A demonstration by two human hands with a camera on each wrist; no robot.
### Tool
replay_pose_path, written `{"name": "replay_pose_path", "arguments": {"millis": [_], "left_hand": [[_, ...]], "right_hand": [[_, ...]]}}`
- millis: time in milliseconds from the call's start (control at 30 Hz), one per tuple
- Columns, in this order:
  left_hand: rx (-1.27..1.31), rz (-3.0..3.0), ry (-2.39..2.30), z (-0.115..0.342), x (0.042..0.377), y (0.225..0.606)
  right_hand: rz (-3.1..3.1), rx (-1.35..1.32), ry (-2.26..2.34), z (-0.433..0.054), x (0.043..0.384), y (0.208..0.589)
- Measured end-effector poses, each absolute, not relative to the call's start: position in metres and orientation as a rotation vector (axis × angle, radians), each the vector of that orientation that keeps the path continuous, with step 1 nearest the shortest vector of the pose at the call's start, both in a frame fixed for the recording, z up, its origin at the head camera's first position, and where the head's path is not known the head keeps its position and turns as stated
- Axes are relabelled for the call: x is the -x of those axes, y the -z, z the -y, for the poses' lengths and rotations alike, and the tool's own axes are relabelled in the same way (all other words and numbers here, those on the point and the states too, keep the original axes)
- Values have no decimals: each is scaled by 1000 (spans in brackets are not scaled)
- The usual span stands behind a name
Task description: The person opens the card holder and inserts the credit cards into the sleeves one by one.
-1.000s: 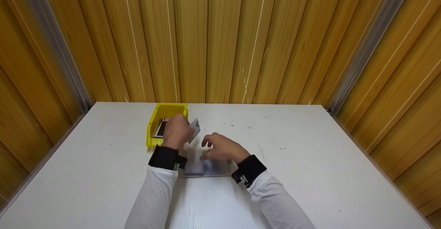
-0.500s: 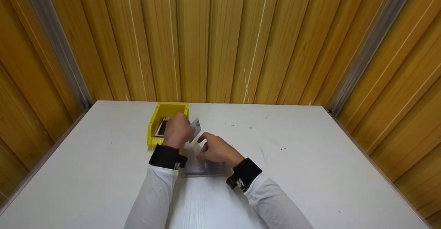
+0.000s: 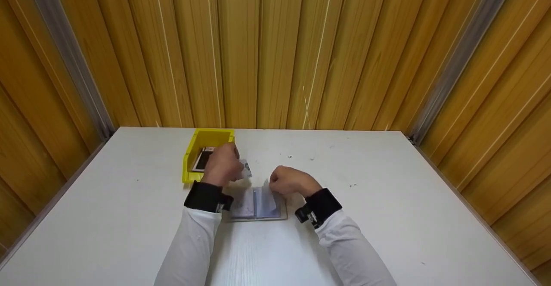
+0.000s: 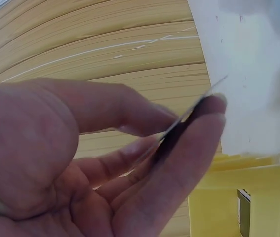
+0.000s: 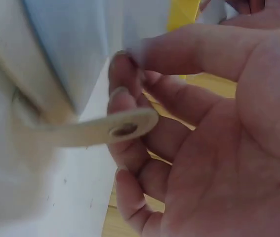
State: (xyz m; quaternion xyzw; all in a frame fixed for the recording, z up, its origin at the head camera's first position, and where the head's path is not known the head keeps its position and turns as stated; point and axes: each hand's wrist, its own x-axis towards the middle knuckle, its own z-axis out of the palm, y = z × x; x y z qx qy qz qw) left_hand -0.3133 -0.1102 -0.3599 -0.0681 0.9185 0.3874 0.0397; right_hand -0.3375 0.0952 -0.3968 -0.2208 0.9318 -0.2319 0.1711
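In the head view, my left hand (image 3: 221, 165) pinches a small pale card (image 3: 246, 169) with a printed side, just right of the yellow bin. The left wrist view catches the card (image 4: 199, 102) almost edge-on between thumb and fingers. A small card album (image 3: 282, 213) with clear sleeves lies spread on the table below my hands. My right hand (image 3: 293, 181) pinches the top of one clear sleeve page (image 3: 267, 203), which stands partly lifted. Close to its fingers, the right wrist view has the album's beige strap (image 5: 88, 133) with a metal snap.
A yellow bin (image 3: 187, 165) stands at the back left, with dark, white-edged cards (image 3: 202, 162) inside. The white table (image 3: 387, 200) bears a few small marks. Wood-patterned panels (image 3: 280, 53) rise behind it and at both sides.
My right hand has moved right and now pinches a sleeve page, which has lifted and turned rightward. The left hand has stayed nearly in place, its card tilted lower.
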Motion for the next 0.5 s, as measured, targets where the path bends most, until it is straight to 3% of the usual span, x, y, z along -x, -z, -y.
{"name": "replay_pose_path", "arguments": {"millis": [500], "left_hand": [[217, -2808, -1123, 117, 309, 353]], "right_hand": [[-2730, 432, 696, -91, 338, 402]]}}
